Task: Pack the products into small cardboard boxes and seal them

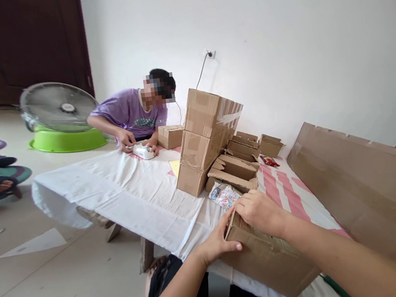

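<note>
A long cardboard box point(269, 260) sits at the near edge of the table, slanting away from me. My left hand point(215, 243) grips its left end, thumb on the near side and fingers along the far corner. On the top edge of the same box, my right hand point(260, 214) is closed with bent fingers; its fingertips are partly hidden, seemingly at the box's upper flap. Just beyond my hands lies a printed plastic packet point(224, 195). Behind that packet stands an open cardboard box point(235, 170).
Stacked cardboard boxes point(197, 143) stand mid-table. Across the table, a person in a purple shirt point(124, 111) handles a white object point(143, 151). A red packet point(269, 161) lies farther back. A large cardboard sheet point(361, 186) leans at right. A fan point(59, 107) rests over a green basin point(69, 139).
</note>
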The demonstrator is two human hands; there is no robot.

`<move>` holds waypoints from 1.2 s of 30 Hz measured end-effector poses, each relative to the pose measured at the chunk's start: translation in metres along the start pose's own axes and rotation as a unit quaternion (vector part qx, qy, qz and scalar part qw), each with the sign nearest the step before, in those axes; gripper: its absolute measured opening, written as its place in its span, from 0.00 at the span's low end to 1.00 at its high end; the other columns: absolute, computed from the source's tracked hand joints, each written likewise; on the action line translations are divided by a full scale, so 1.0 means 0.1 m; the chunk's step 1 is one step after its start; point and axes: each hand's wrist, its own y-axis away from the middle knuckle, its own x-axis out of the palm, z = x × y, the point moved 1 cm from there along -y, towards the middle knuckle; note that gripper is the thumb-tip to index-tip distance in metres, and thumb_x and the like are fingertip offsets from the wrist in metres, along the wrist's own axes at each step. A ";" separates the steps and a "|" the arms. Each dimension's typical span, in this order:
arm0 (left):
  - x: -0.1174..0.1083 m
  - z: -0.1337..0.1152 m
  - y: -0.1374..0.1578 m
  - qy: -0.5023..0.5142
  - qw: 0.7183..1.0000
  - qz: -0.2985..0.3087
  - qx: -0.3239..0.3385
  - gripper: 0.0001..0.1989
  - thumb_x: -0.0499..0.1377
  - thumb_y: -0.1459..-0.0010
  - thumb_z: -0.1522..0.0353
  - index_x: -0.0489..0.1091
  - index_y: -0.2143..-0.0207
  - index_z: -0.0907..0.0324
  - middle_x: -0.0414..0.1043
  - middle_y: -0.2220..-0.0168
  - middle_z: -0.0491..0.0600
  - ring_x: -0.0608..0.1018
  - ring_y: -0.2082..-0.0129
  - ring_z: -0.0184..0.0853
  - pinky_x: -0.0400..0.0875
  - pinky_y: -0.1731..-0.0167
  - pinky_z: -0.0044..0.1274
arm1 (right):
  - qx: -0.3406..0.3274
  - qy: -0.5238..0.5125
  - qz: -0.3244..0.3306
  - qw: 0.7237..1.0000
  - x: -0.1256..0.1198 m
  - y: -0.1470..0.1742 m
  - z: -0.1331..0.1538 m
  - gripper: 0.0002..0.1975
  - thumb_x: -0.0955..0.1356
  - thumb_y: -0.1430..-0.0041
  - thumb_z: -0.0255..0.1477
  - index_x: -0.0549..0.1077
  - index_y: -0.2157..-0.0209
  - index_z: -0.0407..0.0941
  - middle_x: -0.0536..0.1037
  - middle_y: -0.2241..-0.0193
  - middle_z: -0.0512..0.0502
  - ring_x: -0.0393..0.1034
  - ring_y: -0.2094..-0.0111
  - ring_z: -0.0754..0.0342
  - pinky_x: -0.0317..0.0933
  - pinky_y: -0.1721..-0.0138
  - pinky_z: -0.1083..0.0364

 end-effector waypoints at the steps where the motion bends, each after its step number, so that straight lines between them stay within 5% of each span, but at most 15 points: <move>1: 0.00 0.01 0.00 0.004 1.000 0.000 -0.001 0.61 0.65 0.61 0.42 0.41 0.32 0.53 0.44 0.31 0.55 0.50 0.32 0.54 0.43 0.35 0.43 | -0.003 0.005 0.005 1.000 -0.01 -0.01 0.00 0.07 0.63 0.38 0.22 0.73 0.68 0.41 0.79 0.68 0.41 0.71 0.67 0.49 0.55 0.68 0.51; 11: 0.00 0.05 0.00 -0.008 1.000 -0.002 0.002 0.61 0.66 0.62 0.43 0.44 0.32 0.53 0.45 0.31 0.56 0.49 0.32 0.55 0.39 0.35 0.46 | 0.027 -0.083 -0.046 0.995 0.05 0.08 -0.04 0.07 0.65 0.44 0.21 0.74 0.69 0.44 0.78 0.68 0.45 0.69 0.66 0.51 0.60 0.63 0.54; 17: 0.00 0.06 -0.01 0.013 1.000 0.000 0.003 0.60 0.67 0.62 0.43 0.44 0.32 0.52 0.44 0.31 0.56 0.50 0.33 0.55 0.42 0.36 0.45 | 0.146 -0.228 -0.074 0.960 0.08 0.04 -0.12 0.07 0.65 0.48 0.18 0.70 0.74 0.44 0.75 0.71 0.48 0.69 0.68 0.54 0.60 0.65 0.57; 27: 0.01 0.05 0.01 0.031 0.999 0.008 -0.005 0.60 0.67 0.63 0.43 0.44 0.32 0.52 0.41 0.30 0.55 0.48 0.32 0.55 0.43 0.36 0.45 | 0.246 -0.309 -0.109 0.912 0.13 0.05 -0.20 0.06 0.63 0.42 0.23 0.69 0.71 0.44 0.77 0.75 0.49 0.71 0.73 0.54 0.61 0.70 0.57; 31: 0.01 0.06 0.01 0.035 0.999 0.007 -0.001 0.59 0.68 0.62 0.45 0.45 0.33 0.52 0.41 0.30 0.56 0.49 0.32 0.54 0.43 0.35 0.43 | 0.228 -0.354 -0.104 0.901 0.11 0.12 -0.22 0.05 0.64 0.41 0.22 0.71 0.68 0.44 0.79 0.72 0.49 0.73 0.69 0.55 0.64 0.66 0.58; 36: 0.00 0.08 0.00 0.022 1.000 0.004 0.006 0.60 0.68 0.62 0.44 0.45 0.32 0.54 0.44 0.31 0.57 0.50 0.32 0.54 0.41 0.35 0.44 | 0.160 -0.344 -0.107 0.919 0.07 0.20 -0.14 0.05 0.69 0.46 0.21 0.75 0.68 0.44 0.78 0.65 0.47 0.72 0.62 0.52 0.64 0.59 0.55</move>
